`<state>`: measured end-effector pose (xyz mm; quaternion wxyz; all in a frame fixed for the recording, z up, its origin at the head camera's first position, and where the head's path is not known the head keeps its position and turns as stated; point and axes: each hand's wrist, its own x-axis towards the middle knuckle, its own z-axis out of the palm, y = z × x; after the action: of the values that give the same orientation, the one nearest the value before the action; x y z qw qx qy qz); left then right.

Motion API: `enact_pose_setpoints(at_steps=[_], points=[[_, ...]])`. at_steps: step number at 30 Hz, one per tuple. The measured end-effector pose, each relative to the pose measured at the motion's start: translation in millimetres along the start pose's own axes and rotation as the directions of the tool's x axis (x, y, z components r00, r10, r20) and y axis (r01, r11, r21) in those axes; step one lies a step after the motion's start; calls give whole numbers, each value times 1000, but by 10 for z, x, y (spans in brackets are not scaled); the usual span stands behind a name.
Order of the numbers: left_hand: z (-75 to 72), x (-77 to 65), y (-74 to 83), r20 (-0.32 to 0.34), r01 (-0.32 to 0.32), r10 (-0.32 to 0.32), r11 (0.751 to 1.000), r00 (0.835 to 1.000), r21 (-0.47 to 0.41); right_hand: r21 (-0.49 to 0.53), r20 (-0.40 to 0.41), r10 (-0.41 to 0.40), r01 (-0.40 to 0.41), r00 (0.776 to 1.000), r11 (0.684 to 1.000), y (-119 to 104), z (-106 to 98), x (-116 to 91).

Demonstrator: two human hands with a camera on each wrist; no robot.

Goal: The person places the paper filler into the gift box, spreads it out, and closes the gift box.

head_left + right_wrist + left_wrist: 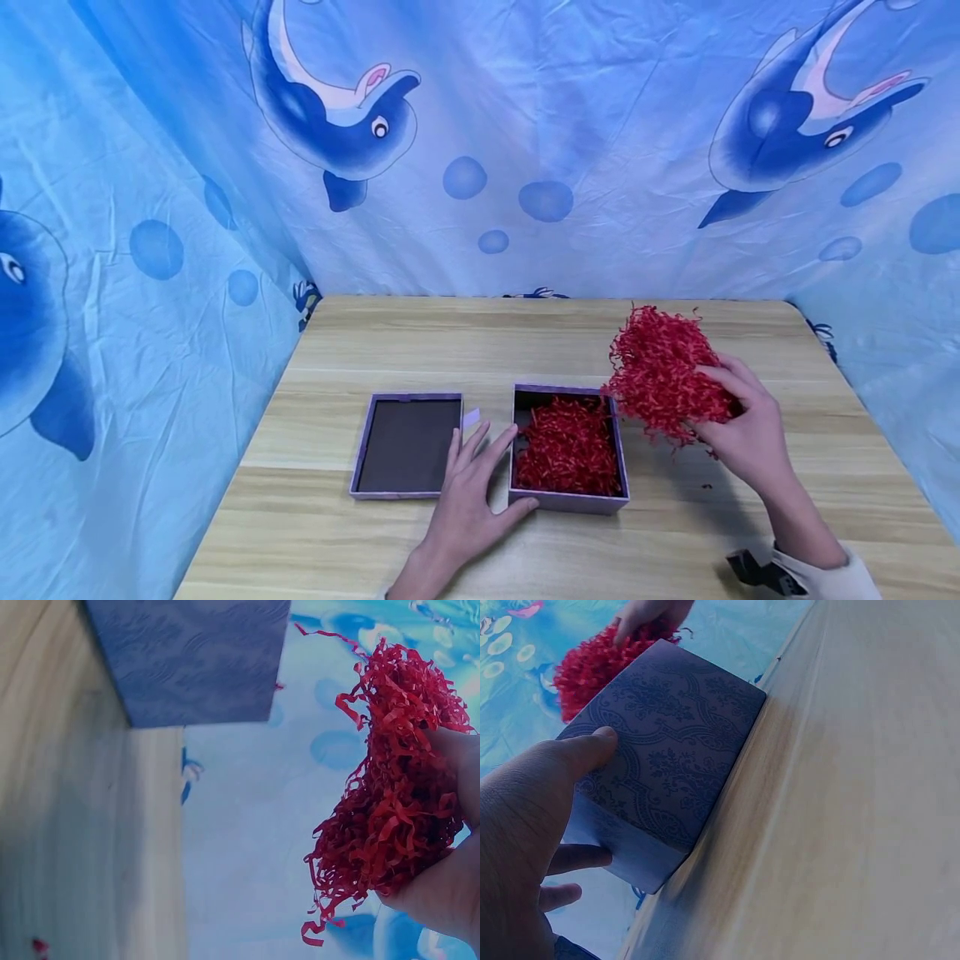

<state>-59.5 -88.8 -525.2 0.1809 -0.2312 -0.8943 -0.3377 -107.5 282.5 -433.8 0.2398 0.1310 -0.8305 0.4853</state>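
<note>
Red crinkled paper shreds [667, 371] are bunched in my right hand [750, 425], which grips them above the table, right of a purple box. In the right wrist view, loose strands dangle from the shreds [397, 787]. The open-topped box [570, 502] has more red shreds [568, 450] inside, with its dark inner wall showing at the back left. My left hand [468, 504] touches the box's near left corner with straight, spread fingers. In the left wrist view, the thumb lies on the box's patterned front face [675, 735] and another finger meets its side.
Left of the box lies a shallow purple-edged lid [408, 446], dark inside up, partly behind my left fingers. A pale lilac tab [472, 417] shows between lid and box. A small red scrap [707, 486] lies on the wooden table [465, 342]. Blue dolphin-print cloth [510, 125] surrounds the table.
</note>
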Motion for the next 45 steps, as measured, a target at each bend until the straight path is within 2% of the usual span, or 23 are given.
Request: enact_pose_setpoints(at_steps=[6,11,17,22,27,33,37,41,45], points=[[-3,-14,-6,0,2,-2,1000,1000,-11,61,21,-106,104,994,993,-165,93,15],[-1,-13,-5,2,-8,8,1000,1000,-12,124,64,-123,115,990,986,-230,249,-46],[-12,-14,-11,9,3,-3,1000,1000,-25,170,94,-160,142,983,975,-272,561,-147],[-26,-12,7,28,26,-25,999,999,-30,141,122,-159,141,980,980,-298,740,-215],[-22,-13,13,14,20,-19,1000,1000,-16,116,169,-142,123,975,986,-264,806,-249],[-16,-13,-1,-1,-4,4,1000,1000,-16,18,187,-174,174,967,985,-245,872,-273],[-11,-17,-8,-5,-12,12,1000,1000,-16,-44,232,-167,182,958,982,-271,900,-280],[-6,-19,-15,-12,-17,16,999,1000,-27,-99,298,-149,186,943,978,-302,920,-266],[2,-21,-22,-23,-33,32,999,999,-30,-146,368,-154,221,917,964,-319,955,-247]])
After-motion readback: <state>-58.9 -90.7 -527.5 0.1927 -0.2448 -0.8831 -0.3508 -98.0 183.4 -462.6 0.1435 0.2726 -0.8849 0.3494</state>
